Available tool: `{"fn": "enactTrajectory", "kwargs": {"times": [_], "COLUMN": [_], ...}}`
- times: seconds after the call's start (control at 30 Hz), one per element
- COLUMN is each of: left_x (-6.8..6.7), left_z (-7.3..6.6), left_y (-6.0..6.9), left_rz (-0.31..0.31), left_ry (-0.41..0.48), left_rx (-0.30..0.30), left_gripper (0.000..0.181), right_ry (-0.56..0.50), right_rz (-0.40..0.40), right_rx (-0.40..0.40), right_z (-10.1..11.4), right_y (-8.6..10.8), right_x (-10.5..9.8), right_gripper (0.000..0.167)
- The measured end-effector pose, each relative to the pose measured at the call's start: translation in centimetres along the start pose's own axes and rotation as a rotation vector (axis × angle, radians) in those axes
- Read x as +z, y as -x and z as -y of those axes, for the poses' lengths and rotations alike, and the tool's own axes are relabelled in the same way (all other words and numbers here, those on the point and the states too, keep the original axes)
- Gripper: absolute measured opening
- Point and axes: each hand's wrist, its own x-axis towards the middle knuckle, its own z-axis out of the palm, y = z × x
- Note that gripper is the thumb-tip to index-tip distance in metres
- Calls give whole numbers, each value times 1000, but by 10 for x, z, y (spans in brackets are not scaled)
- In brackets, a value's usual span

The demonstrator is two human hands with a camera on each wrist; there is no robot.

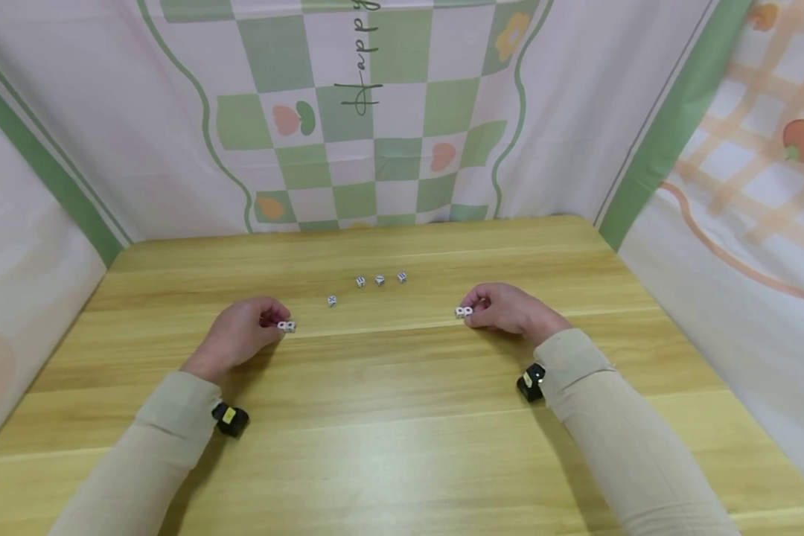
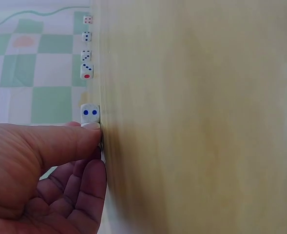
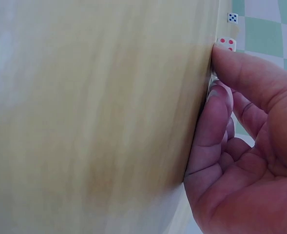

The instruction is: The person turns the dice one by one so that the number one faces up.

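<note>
1. Head view: left pair of dice [image 1: 286, 326] and right pair of dice [image 1: 464, 312], low at the table [image 1: 382, 417], well apart; can't tell if they touch it.
2. Grip: my left hand [image 1: 241, 335] pinches its pair, my right hand [image 1: 509, 309] pinches the other.
3. Between, slightly farther out: four loose dice [image 1: 380, 280], three in a row, one nearer me on the left.
4. Checked cloth [image 1: 398, 160] hangs behind.
5. Left wrist: outer die shows two blue pips; my thumb hides most of its neighbour.
6. Right wrist: red pips, partly thumb-covered. Head view doesn't show those faces clearly.
</note>
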Motion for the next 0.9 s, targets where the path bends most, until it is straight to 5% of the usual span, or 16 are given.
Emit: {"fn": "enactTrajectory", "kwargs": {"times": [0.4,0.9], "left_x": [-6,-13], "left_z": [10,15], "left_y": [7,14], "left_rz": [11,57], "left_ry": [0,19], "left_rx": [15,-35], "left_gripper": [21,24], "right_ry": [42,22], "right_rz": [-18,17], "right_rx": [-27,-47], "right_z": [8,13], "right_y": [-4,-16], "right_x": [6,9], "right_gripper": [26,25]}}
